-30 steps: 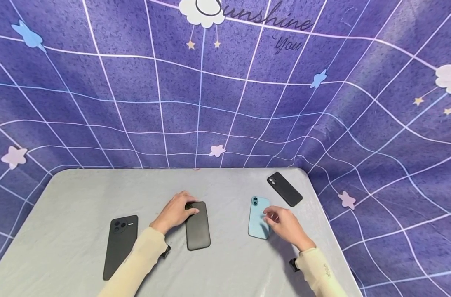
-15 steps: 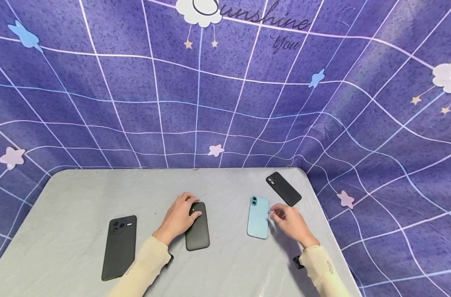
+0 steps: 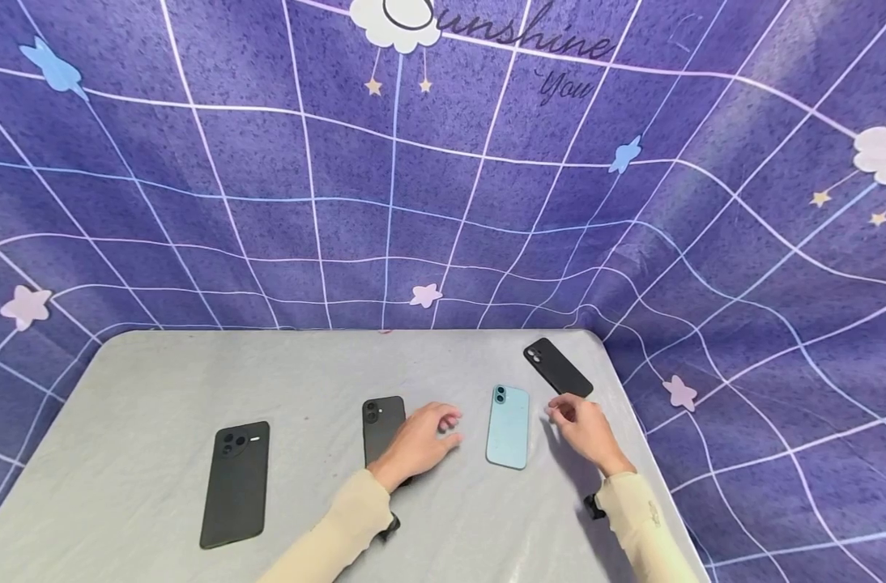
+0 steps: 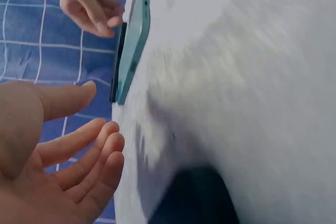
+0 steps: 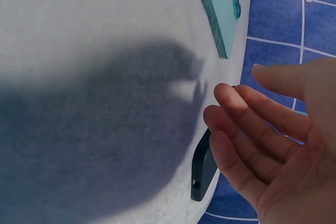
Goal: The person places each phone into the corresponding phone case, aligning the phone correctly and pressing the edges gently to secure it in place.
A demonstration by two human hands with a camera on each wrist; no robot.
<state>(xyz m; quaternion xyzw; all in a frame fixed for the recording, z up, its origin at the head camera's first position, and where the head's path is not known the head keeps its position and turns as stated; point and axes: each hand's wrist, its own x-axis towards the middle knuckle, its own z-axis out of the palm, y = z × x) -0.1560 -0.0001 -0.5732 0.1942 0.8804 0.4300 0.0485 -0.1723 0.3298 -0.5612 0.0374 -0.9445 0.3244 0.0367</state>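
My left hand hovers between two phones, its fingers loosely bent with nothing in them. Its wrist and sleeve cover the lower part of a black phone with two rear cameras. To its right a light teal phone lies back up on the table; the left wrist view shows the same teal phone edge-on. Just past that phone, my right hand is held above the table, fingers relaxed and holding nothing. Its fingertips overlap the near end of a black phone case with camera cut-outs.
A larger black phone with a round camera block lies at the left. All stand on a grey cloth-covered table. A purple grid-patterned curtain rises behind the table and along its right side.
My left hand has lifted off the middle black phone and moved right, toward the teal phone. My right hand has drawn away rightward from the teal phone. The phones stay in place.
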